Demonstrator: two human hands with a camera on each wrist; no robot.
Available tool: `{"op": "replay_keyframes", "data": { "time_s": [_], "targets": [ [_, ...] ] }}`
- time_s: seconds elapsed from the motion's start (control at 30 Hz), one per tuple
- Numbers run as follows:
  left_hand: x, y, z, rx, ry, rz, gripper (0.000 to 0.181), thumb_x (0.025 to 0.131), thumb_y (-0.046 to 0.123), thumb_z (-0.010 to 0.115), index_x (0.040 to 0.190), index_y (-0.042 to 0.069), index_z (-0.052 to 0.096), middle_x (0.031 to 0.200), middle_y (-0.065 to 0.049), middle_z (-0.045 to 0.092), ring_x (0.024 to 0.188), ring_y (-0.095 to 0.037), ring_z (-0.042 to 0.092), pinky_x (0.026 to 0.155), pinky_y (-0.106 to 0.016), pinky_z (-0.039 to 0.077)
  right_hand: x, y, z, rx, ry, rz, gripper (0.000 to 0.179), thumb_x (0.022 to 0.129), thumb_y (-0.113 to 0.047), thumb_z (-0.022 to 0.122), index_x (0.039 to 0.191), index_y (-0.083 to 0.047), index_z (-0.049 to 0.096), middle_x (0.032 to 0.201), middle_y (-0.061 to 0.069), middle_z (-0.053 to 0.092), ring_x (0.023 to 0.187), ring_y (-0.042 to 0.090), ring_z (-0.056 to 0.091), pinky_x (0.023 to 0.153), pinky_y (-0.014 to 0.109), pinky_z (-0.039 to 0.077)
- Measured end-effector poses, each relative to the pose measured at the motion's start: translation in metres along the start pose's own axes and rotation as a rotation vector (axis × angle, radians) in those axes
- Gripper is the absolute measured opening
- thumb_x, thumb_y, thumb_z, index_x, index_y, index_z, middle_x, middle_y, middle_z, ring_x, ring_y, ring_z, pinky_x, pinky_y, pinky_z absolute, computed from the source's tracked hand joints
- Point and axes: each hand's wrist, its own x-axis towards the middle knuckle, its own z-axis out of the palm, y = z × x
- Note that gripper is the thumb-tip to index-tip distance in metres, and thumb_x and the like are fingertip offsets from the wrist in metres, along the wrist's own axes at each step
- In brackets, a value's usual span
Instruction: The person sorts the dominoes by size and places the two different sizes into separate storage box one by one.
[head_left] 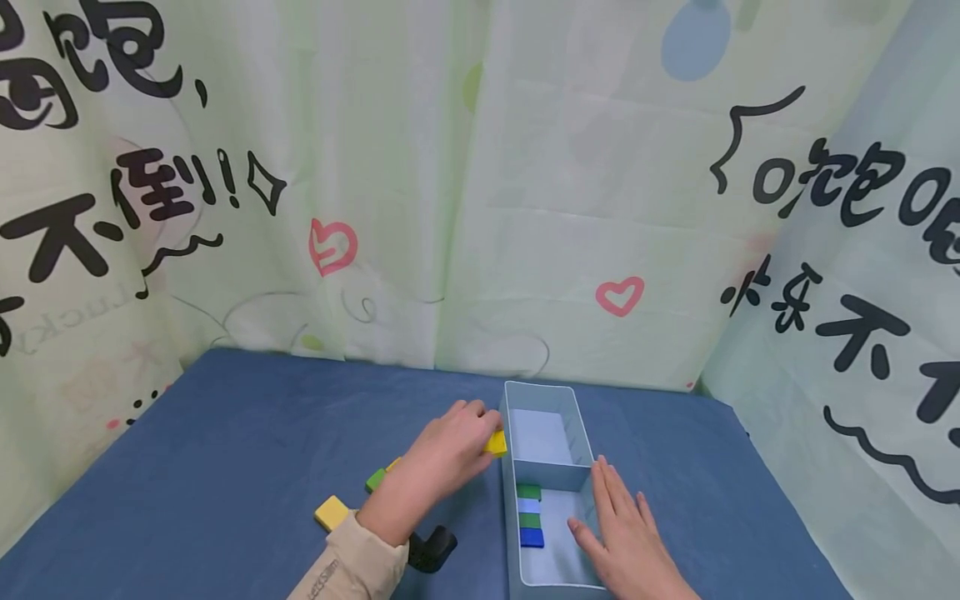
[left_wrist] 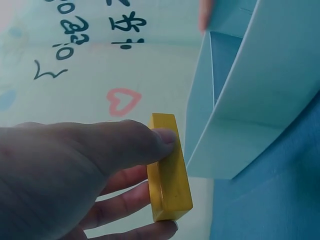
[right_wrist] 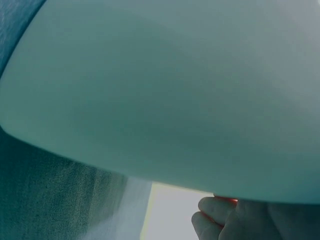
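My left hand (head_left: 450, 450) pinches a yellow block (left_wrist: 172, 175) between thumb and fingers. In the head view it is at the left wall of a light-blue two-compartment box (head_left: 553, 477), near the divider. The left wrist view shows a gap between block and box. The near compartment has a column of blocks along its left side: a green block (head_left: 528, 492), a pale blue block (head_left: 528, 506), another green block (head_left: 529, 521) and a dark blue block (head_left: 532, 538). My right hand (head_left: 633, 542) lies with straight fingers along the box's right rim; the box wall hides much of it in the right wrist view.
Left of my left forearm lie a yellow block (head_left: 332, 512), a green block (head_left: 375, 480) and a partly hidden yellow block (head_left: 393, 463). A black curved object (head_left: 432, 550) sits by the left sleeve. Behind the blue-covered table (head_left: 255, 450) hangs a printed curtain (head_left: 390, 167).
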Motion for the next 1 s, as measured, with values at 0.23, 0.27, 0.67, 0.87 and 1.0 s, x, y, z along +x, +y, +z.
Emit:
{"op": "replay_keyframes", "data": {
  "time_s": [0.23,0.27,0.67,0.87,1.0],
  "targets": [
    [0.012,0.010,0.000,0.049,-0.013,0.025,0.028,0.088,0.021,0.076,0.113,0.016,0.067,0.105,-0.002,0.063,0.093,-0.016,0.054,0.066,-0.025,0.052,-0.001,0.002,0.000,0.008,-0.002,-0.003,0.093,0.098,-0.060,0.045,0.157,0.002,0.009,0.166,0.021,0.006,0.152,0.043,0.010,0.114,0.073,0.006],
    [0.013,0.011,0.000,0.068,-0.013,0.030,0.028,0.088,0.021,0.077,0.113,0.016,0.067,0.105,-0.003,0.063,0.094,-0.016,0.055,0.067,-0.025,0.053,-0.001,0.002,0.000,0.009,-0.001,-0.005,0.092,0.098,-0.060,0.045,0.157,0.002,0.008,0.166,0.020,0.006,0.152,0.043,0.010,0.114,0.073,0.006],
    [0.027,0.029,0.003,0.310,0.006,0.132,0.029,0.085,0.028,0.079,0.109,0.016,0.067,0.099,0.000,0.063,0.090,-0.016,0.059,0.071,-0.025,0.052,0.001,0.000,0.002,0.003,0.005,0.006,0.093,0.097,-0.057,0.049,0.156,0.003,0.011,0.164,0.023,0.010,0.151,0.045,0.012,0.113,0.073,0.007],
    [0.038,0.038,0.009,0.324,-0.020,0.131,0.030,0.087,0.028,0.076,0.113,0.016,0.066,0.102,0.000,0.064,0.093,-0.014,0.060,0.071,-0.022,0.054,0.002,0.000,0.002,0.006,0.000,0.008,0.093,0.097,-0.057,0.050,0.156,0.003,0.012,0.164,0.024,0.011,0.151,0.045,0.013,0.113,0.073,0.007],
    [0.047,0.044,0.014,0.327,-0.024,0.133,0.030,0.088,0.028,0.075,0.115,0.017,0.066,0.106,0.000,0.065,0.097,-0.014,0.061,0.074,-0.022,0.055,0.002,0.000,0.001,0.008,-0.003,0.005,0.093,0.097,-0.057,0.050,0.156,0.003,0.011,0.164,0.024,0.011,0.151,0.044,0.013,0.113,0.073,0.007]
  ]
}}
